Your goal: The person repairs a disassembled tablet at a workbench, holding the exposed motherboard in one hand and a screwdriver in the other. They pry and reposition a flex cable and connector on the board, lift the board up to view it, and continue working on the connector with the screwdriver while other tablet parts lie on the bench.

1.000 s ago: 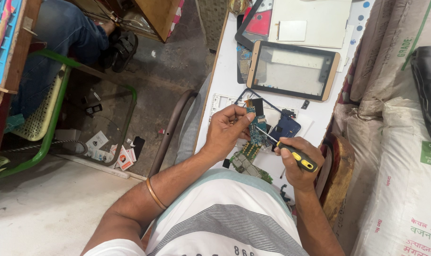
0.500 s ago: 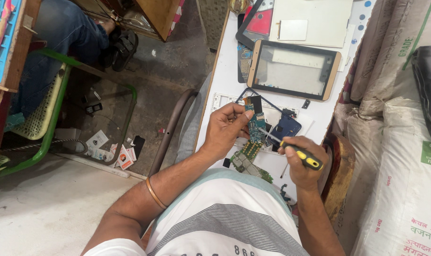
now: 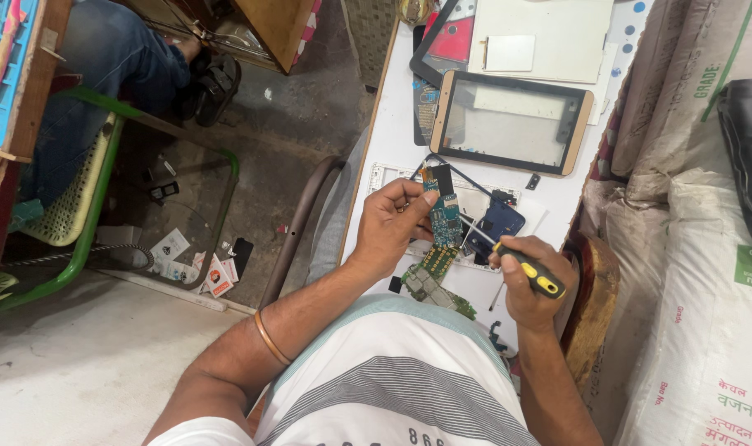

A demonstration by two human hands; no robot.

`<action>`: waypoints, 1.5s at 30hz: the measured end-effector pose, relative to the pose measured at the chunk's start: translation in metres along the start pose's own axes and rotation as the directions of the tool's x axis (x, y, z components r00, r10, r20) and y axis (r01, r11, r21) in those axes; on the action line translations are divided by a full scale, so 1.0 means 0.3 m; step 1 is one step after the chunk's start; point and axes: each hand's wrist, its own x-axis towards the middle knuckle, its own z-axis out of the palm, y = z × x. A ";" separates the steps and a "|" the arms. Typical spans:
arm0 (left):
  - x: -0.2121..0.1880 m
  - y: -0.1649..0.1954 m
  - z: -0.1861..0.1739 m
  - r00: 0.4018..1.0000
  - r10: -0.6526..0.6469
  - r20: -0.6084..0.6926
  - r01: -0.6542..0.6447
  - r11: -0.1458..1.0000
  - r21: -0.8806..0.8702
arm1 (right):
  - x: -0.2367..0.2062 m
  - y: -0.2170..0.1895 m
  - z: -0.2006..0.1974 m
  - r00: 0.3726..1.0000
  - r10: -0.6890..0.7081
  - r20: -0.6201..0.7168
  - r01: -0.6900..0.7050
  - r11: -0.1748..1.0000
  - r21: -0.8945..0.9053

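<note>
My left hand holds a small green-blue circuit board upright above the white table. My right hand grips a screwdriver with a yellow and black handle, and its metal tip points left at the board. Another green circuit board lies on the table just below my hands. A dark blue phone part rests behind the screwdriver shaft.
A tablet with a gold frame lies further up the table, with a white panel and a dark screen frame beyond it. Stacked white sacks stand at the right. A green chair and a seated person's leg are at the left.
My left hand has lifted and turned the small circuit board more upright. The screwdriver tip stays against it, and my right hand has barely shifted.
</note>
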 end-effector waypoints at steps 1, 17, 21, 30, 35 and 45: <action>0.000 -0.001 0.000 1.000 0.000 0.003 0.000 1.000 -0.009 | 0.000 -0.003 0.003 1.000 -0.019 0.018 0.019 0.999 -0.029; 0.012 0.021 -0.004 0.998 0.011 -0.061 -0.015 0.999 -0.052 | 0.023 -0.057 0.053 0.968 -0.199 0.151 0.234 0.932 -0.275; 0.014 0.022 -0.005 0.998 0.014 -0.057 -0.016 0.999 -0.034 | 0.011 -0.031 0.038 0.988 -0.114 0.100 0.130 0.977 -0.171; 0.007 0.018 -0.005 0.999 0.039 -0.002 -0.039 0.999 -0.012 | -0.017 0.033 -0.005 0.986 0.166 0.003 -0.162 0.959 0.234; 0.004 0.022 -0.008 0.999 0.051 -0.001 -0.051 0.999 -0.018 | -0.005 0.034 -0.018 0.978 0.203 -0.051 -0.181 0.941 0.287; 0.002 0.014 -0.010 0.998 0.058 -0.004 -0.058 0.998 -0.027 | -0.022 0.034 -0.013 0.978 0.210 0.001 -0.203 0.943 0.263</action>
